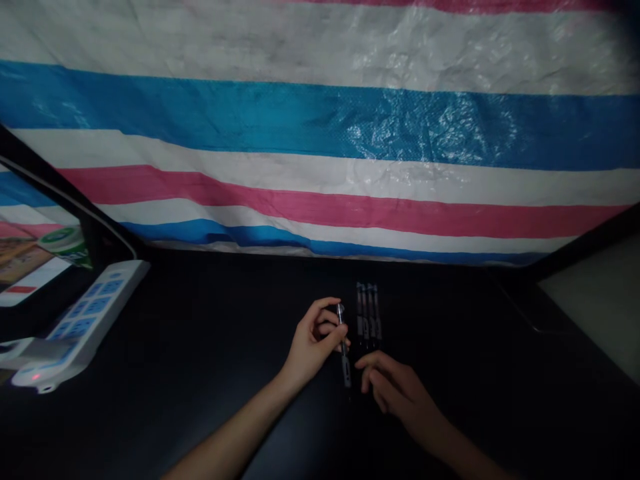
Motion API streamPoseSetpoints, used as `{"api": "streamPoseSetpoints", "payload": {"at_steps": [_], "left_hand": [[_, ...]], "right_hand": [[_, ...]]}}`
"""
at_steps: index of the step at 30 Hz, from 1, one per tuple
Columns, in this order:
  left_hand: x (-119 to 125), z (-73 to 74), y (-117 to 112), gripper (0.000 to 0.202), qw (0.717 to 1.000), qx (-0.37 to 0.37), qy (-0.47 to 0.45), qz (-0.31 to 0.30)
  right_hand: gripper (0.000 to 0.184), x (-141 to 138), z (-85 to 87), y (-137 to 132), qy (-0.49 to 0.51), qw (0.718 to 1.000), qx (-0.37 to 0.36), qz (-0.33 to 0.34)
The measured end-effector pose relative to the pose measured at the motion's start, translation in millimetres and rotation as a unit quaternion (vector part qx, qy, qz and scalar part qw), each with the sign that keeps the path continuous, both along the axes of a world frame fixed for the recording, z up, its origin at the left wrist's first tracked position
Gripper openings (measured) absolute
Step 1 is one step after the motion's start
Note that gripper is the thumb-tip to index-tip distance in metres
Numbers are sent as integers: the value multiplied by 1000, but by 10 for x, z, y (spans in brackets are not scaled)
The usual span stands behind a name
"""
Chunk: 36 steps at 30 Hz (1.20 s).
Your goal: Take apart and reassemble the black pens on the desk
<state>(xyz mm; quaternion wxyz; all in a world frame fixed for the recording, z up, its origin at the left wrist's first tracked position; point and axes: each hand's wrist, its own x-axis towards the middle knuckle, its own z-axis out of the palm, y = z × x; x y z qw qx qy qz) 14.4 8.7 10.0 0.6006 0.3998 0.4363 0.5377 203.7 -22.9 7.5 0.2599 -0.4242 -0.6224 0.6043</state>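
My left hand (317,339) pinches a slim pen (346,368) between thumb and fingers near its upper end. The pen has a clear barrel and a grey grip, and its dark tip points down toward me. My right hand (393,387) is just right of the pen's lower part, apart from it, with fingers loosely bent and spaced and nothing seen in them. Beyond my right hand, several similar pens (369,313) lie side by side in a row on the black tabletop (225,313), their grey grips toward me.
A white power strip (107,313) with blue socket faces and a plug in it lies at the left. Past a dark frame bar stands a green-and-white container (65,243). A striped plastic sheet (300,120) hangs along the back edge of the table.
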Motion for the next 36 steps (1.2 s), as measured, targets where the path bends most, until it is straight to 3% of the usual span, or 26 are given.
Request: {"api": "streamPoseSetpoints", "payload": {"at_steps": [8, 13, 18, 27, 32, 36], "left_hand": [[-26, -3, 8, 42, 1000, 2, 4, 2], [-35, 14, 7, 50, 1000, 2, -7, 5], [-43, 6, 10, 40, 1000, 7, 2, 3], [-46, -20, 24, 41, 1000, 18, 4, 5], [-50, -39, 43, 50, 1000, 16, -6, 13], [-66, -50, 63, 42, 999, 37, 8, 14]], "right_hand": [[32, 0, -8, 7, -1, 1000, 1, 6], [28, 4, -15, 3, -7, 1000, -2, 9], [27, 7, -10, -3, -14, 1000, 4, 14], [26, 6, -53, 15, -12, 1000, 10, 12], [24, 3, -32, 16, -19, 1000, 10, 11], [24, 2, -20, 1, -26, 1000, 9, 9]]}}
